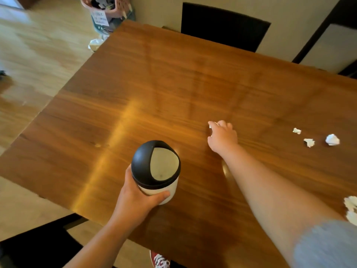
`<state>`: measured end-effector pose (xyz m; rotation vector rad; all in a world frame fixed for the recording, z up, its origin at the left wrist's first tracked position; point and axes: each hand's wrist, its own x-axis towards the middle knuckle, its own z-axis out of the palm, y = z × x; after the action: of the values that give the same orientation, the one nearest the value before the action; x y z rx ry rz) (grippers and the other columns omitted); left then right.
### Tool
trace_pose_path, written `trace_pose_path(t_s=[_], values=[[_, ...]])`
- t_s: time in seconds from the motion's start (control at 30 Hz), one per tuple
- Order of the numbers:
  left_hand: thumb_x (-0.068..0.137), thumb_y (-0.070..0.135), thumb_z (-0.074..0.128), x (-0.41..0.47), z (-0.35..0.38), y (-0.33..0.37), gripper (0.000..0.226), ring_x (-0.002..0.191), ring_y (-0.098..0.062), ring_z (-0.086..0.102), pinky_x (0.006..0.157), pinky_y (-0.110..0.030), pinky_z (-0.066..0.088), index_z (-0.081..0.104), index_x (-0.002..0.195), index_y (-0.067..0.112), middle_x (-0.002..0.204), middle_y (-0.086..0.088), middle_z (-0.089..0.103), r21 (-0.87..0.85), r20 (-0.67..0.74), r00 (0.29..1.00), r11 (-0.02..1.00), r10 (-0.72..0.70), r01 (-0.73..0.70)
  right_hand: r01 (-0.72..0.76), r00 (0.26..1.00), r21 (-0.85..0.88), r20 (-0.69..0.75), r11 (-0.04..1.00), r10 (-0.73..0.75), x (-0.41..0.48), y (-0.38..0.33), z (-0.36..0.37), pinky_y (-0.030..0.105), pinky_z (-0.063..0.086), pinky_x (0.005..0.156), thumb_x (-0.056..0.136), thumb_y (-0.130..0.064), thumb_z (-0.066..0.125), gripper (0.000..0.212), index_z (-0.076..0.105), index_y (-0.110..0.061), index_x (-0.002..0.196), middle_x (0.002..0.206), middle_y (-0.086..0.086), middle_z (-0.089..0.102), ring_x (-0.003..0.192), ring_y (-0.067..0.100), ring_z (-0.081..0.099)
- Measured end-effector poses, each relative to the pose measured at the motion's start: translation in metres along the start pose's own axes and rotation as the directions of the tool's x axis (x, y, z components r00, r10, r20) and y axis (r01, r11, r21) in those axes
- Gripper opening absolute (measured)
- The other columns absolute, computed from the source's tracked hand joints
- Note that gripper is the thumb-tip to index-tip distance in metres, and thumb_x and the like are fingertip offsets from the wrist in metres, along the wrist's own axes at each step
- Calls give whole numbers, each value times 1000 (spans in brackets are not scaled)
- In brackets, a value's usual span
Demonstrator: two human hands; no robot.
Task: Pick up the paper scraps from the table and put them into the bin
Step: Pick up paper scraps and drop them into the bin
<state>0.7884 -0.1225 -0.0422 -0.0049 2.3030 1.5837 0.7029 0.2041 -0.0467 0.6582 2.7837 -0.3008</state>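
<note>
While the left hand wraps the white body of the bin at lower centre of the frame, fingers closed around it, thumb across the front, the bin stands upright on the worktop near its front edge. Black domed lid on, oval opening facing up and toward the camera, pale inside visible.

Bottom edge: a red-and-white shoe shows below the worktop edge. A grey sleeve sits at lower right on the right arm.

Right edge, lower: a cluster of crumpled scraps partly cut off by the frame, just beside the right forearm.

Right hand reaches out across the worktop at centre right, fingers pinched on a small white paper scrap at the fingertips. Blurred; can't tell whether scrap is lifted off the surface.

Further right, well apart from that hand, three loose scraps lie on the worktop: a small scrap, a mid scrap just below it, and a bigger crumpled ball near the right edge.

Far side: a dark chair behind the worktop at upper centre. Upper left: a white crumpled wad on the floor by the worktop corner, and a pink basket beyond it.
</note>
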Motion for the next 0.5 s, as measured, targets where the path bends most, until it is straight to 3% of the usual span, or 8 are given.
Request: trace_pose_path(t_s=[0.13, 0.23, 0.3, 0.4, 0.5], values=[[40, 57, 103, -3, 2, 2, 122, 118, 5, 61, 96, -44, 54, 32, 140, 64, 130, 28, 61, -7, 8, 1000, 1000, -9, 9, 27, 996, 108, -87, 994, -18, -5, 5, 17, 38, 47, 87, 94, -11, 48, 33, 60, -20, 124, 122, 4, 52, 111, 26, 47], [40, 59, 102, -6, 1, 5, 119, 117, 6, 61, 95, -40, 55, 33, 137, 65, 129, 30, 61, -9, 10, 1000, 1000, -13, 13, 39, 997, 173, -77, 984, -26, -20, 11, 24, 39, 51, 74, 92, -6, 49, 24, 65, -16, 107, 107, 1, 51, 93, 23, 51], [40, 60, 101, -10, 0, 7, 117, 117, 7, 60, 94, -37, 55, 34, 136, 65, 129, 31, 60, -4, 18, 1000, 1000, -14, 14, 55, 997, 233, -72, 971, -39, -36, 14, 24, 40, 53, 72, 93, -12, 51, 18, 62, -18, 106, 107, -1, 54, 88, 23, 54], [39, 61, 101, -20, -3, 10, 120, 119, 5, 61, 98, -40, 55, 35, 139, 59, 129, 29, 61, -11, 32, 999, 1000, -28, 28, 31, 999, 396, -42, 918, -16, -75, 15, 21, 38, 55, 68, 91, -23, 63, 27, 56, -27, 116, 103, -7, 59, 86, 20, 61], [37, 63, 100, -35, -8, 11, 122, 120, 2, 61, 101, -44, 54, 35, 141, 55, 128, 29, 61, -7, 49, 998, 999, -36, 37, -33, 999, 538, 4, 843, 37, -124, 14, 20, 38, 59, 64, 87, -27, 69, 18, 61, -30, 103, 88, -12, 65, 75, 13, 63]])
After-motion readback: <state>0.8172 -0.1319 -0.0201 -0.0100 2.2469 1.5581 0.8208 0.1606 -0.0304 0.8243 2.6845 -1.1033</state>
